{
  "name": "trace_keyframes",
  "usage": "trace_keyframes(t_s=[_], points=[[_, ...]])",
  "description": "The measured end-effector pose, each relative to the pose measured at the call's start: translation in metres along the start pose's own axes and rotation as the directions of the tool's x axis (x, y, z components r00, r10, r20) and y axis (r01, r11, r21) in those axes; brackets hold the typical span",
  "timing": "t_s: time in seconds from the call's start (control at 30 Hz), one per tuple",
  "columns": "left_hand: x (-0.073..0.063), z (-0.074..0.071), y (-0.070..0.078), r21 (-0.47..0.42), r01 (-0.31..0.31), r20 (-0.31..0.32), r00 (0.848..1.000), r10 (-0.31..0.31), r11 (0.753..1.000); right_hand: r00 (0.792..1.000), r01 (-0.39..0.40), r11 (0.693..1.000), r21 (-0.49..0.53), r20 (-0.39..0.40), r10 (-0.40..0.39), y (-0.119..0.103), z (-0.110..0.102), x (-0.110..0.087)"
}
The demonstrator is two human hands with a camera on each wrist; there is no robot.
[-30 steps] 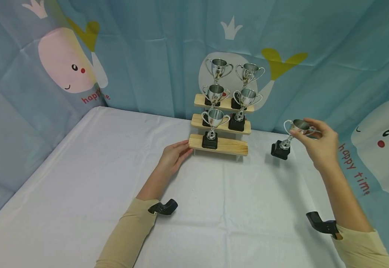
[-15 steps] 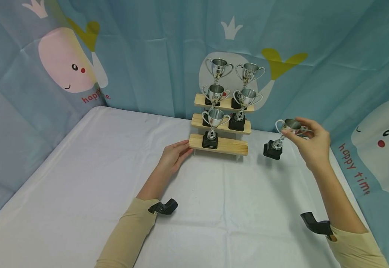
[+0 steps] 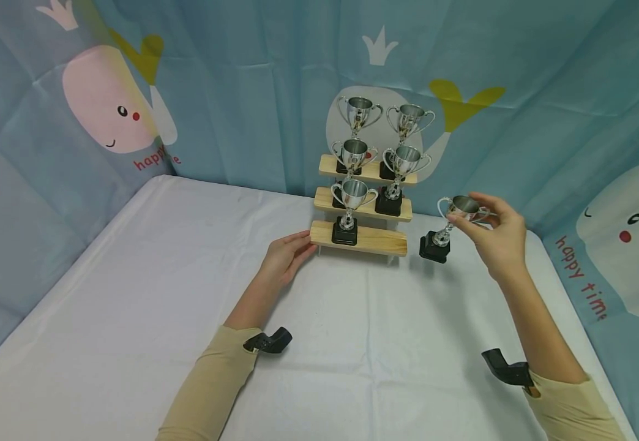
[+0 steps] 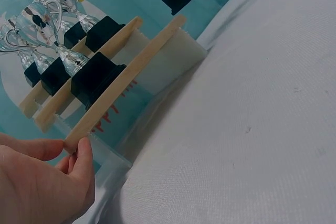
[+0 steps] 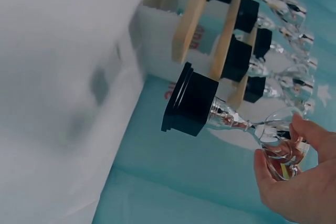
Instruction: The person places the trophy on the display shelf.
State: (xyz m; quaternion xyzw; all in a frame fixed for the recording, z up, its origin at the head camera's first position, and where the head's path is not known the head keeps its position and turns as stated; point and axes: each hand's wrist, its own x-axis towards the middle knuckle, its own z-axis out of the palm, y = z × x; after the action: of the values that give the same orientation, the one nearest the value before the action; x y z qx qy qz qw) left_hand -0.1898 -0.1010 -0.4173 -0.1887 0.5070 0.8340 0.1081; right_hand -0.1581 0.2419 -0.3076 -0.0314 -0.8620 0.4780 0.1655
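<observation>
In the head view a three-step wooden stand (image 3: pixel 382 242) bears several silver trophy cups on black bases. My left hand (image 3: pixel 285 258) pinches the left end of its lowest board; the left wrist view shows thumb and finger on the board's corner (image 4: pixel 79 135). Right of the stand, my right hand (image 3: pixel 500 242) grips another silver trophy (image 3: pixel 435 246) by its cup, near a handle. That trophy tilts, its black base (image 5: pixel 191 100) pointing down and left above the table, apart from the stand. A single trophy (image 3: pixel 345 231) stands on the left half of the lowest board.
Two trophies stand on the middle board (image 3: pixel 363 207) and two on the top board (image 3: pixel 371 173). Clear supports lift the boards off the white tablecloth (image 3: pixel 319 367). A blue printed curtain (image 3: pixel 231 92) hangs close behind the stand and along the sides.
My right hand has moved left with the trophy, bringing it closer to the stand's right side. The left hand and the stand have stayed in place.
</observation>
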Motion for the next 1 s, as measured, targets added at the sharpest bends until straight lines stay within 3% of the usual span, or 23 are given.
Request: trace_keyframes(t_s=[0.4,1.0], points=[[-0.002,0.0,0.001,0.001,0.002,-0.003,1.0,-0.002,1.0,1.0,-0.007,1.0,0.003,0.027,0.007,-0.011,0.014,-0.001],[0.001,-0.002,-0.001,-0.009,-0.003,0.008,1.0,0.004,1.0,0.996,0.064,0.996,0.054,0.061,-0.067,-0.023,0.04,-0.002]])
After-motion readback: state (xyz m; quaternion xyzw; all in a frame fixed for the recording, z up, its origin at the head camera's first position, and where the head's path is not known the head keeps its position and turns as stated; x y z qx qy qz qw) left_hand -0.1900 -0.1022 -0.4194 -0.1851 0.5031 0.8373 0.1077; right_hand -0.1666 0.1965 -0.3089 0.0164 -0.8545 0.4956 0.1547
